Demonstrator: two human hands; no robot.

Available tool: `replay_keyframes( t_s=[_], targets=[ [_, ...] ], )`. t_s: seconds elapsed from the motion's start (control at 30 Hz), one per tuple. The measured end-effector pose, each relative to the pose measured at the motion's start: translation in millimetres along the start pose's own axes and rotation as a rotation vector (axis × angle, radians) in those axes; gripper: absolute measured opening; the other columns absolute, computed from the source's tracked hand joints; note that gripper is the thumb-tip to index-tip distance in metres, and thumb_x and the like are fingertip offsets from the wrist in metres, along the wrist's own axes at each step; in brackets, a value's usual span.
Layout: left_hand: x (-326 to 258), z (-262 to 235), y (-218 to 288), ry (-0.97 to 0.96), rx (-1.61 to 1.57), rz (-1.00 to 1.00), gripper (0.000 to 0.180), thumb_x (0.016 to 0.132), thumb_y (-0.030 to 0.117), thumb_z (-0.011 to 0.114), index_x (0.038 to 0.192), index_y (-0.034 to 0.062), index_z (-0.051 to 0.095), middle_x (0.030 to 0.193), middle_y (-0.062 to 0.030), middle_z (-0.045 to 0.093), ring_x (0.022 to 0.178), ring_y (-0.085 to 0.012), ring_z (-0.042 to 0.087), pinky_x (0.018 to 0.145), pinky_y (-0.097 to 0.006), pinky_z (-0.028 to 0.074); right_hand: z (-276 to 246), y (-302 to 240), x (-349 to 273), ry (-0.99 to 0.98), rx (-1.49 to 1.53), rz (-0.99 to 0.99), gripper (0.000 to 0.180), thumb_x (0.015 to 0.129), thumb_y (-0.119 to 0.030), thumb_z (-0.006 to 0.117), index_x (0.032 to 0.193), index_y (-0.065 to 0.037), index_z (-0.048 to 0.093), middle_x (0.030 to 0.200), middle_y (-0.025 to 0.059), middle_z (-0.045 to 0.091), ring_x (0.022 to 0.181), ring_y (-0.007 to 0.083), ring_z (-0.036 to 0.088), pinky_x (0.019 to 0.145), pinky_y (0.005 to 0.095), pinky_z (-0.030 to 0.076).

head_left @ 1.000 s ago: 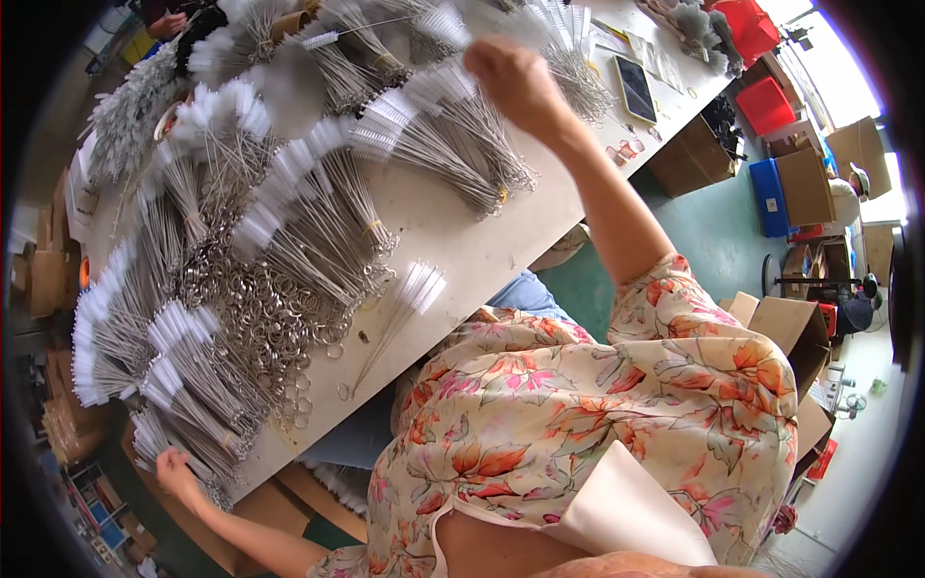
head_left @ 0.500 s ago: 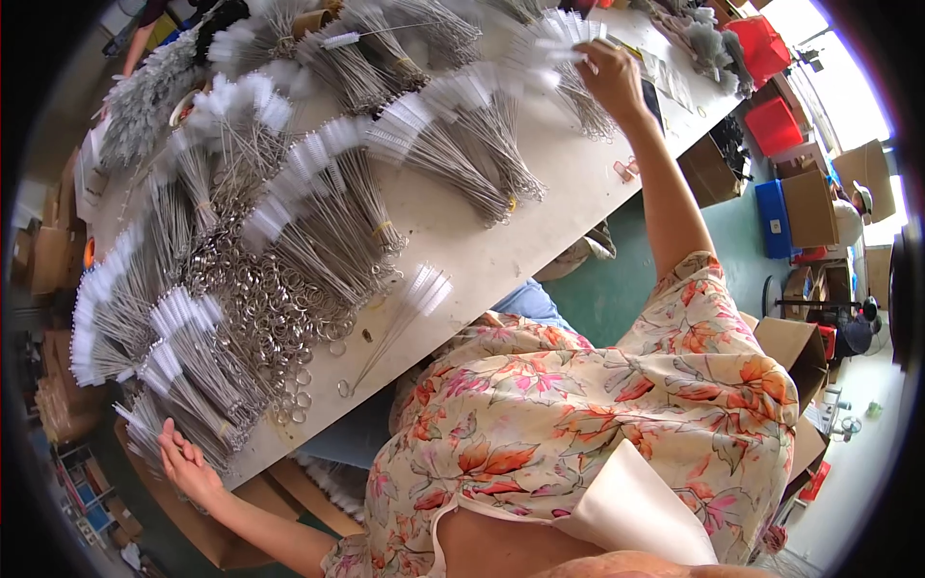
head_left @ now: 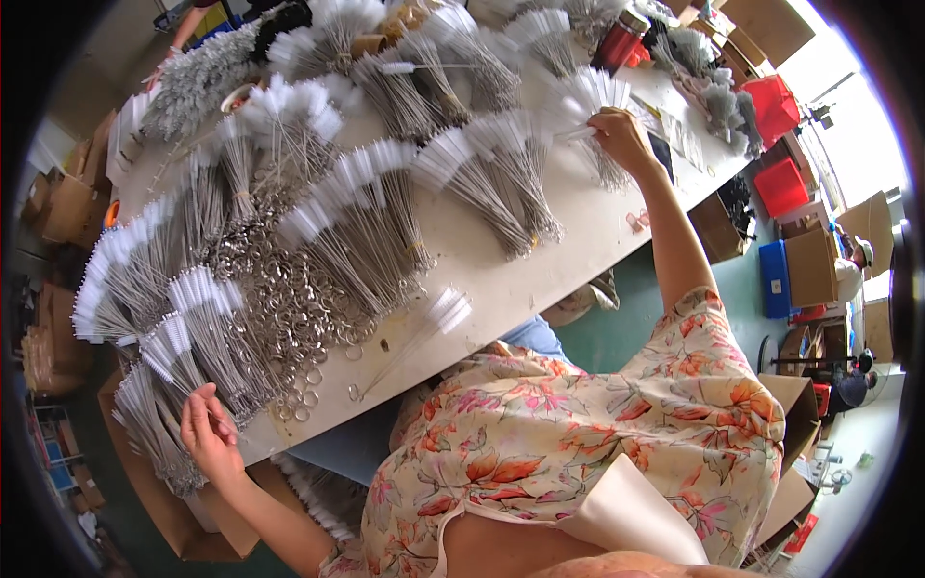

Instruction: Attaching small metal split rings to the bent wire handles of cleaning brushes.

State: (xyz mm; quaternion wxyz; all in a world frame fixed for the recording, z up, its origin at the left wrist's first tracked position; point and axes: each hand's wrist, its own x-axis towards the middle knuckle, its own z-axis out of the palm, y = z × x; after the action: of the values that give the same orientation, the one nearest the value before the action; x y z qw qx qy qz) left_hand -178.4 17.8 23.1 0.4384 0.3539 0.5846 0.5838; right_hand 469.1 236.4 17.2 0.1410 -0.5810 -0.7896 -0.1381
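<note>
My right hand (head_left: 621, 140) reaches to the far right of the table, its fingers pinched at the white bristles of a thin wire brush (head_left: 576, 133). It is beside a fanned bundle of such brushes (head_left: 590, 91). My left hand (head_left: 210, 435) is at the table's near left corner, fingers loosely bent and apart, with nothing visible in it. Just beside it lies a bundle of wire brushes (head_left: 154, 433) that sticks out past the table edge. Another bundle (head_left: 207, 328) lies just beyond. A few loose brushes (head_left: 424, 328) lie near the table's front edge.
A heap of metal rings (head_left: 289, 289) covers the table's left middle, with several brush bundles (head_left: 482, 183) around it. Grey fluffy material (head_left: 198, 91) and a red cylinder (head_left: 620, 40) stand at the back. An open cardboard box (head_left: 207, 539) is below the left corner.
My left hand has moved slightly away from the corner bundle. My right hand has drawn a little lower among the far brushes. The whole view has shifted, showing more of the table's far side.
</note>
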Motion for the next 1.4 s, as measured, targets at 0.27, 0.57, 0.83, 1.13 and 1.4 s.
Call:
replay_keyframes(
  t_s=[0.27,0.57,0.83,1.13,1.4],
  targets=[
    [-21,96,20,-0.146,0.186,0.234,0.019,0.093,0.013,0.045,0.1,-0.0006,0.056,0.068,-0.0022,0.052,0.051,-0.0053,0.047,0.043,-0.019,0.04,-84,-111,81,0.315,1.179,0.226,0.025,0.089,-0.02,0.047,0.093,0.0,0.062,0.096,0.0104,0.062,0.079,0.0219,0.064,0.064,0.0309,0.049],
    [19,181,8,-0.093,0.43,0.78,0.01,0.088,0.004,0.052,0.093,-0.0029,0.056,0.074,-0.004,0.058,0.066,-0.0105,0.057,0.057,-0.024,0.046,-83,-380,42,-0.491,1.83,-0.083,0.031,0.087,-0.02,0.058,0.111,-0.002,0.05,0.107,0.0085,0.053,0.108,0.0196,0.049,0.094,0.0344,0.04],
    [-3,161,-17,-0.358,-0.038,0.754,0.029,0.07,-0.009,0.066,0.097,-0.0012,0.057,0.104,-0.0144,0.053,0.077,-0.0205,0.06,0.068,-0.026,0.053,-38,-372,25,-0.681,2.189,0.289,0.034,0.093,-0.029,0.047,0.104,0.0,0.06,0.084,0.0058,0.063,0.079,0.0167,0.061,0.079,0.0312,0.049],
    [-6,118,36,-0.163,0.398,1.14,0.09,0.063,0.029,0.08,0.131,-0.0011,0.03,0.125,-0.0164,0.039,0.113,-0.0286,0.044,0.092,-0.039,0.037,-59,-366,27,-0.883,1.73,-0.078,0.021,0.09,-0.02,0.053,0.092,-0.002,0.063,0.071,0.0001,0.06,0.056,0.0043,0.045,0.052,0.018,0.038],
    [-8,99,21,-0.662,0.041,0.634,0.056,0.069,0.023,0.077,0.114,0.0015,0.051,0.117,-0.0119,0.05,0.109,-0.0229,0.048,0.09,-0.033,0.04,-87,-378,14,-0.846,1.6,-0.33,0.017,0.088,-0.017,0.055,0.09,-0.001,0.062,0.068,-0.0008,0.057,0.062,0.0043,0.048,0.055,0.0206,0.038]
  ],
)
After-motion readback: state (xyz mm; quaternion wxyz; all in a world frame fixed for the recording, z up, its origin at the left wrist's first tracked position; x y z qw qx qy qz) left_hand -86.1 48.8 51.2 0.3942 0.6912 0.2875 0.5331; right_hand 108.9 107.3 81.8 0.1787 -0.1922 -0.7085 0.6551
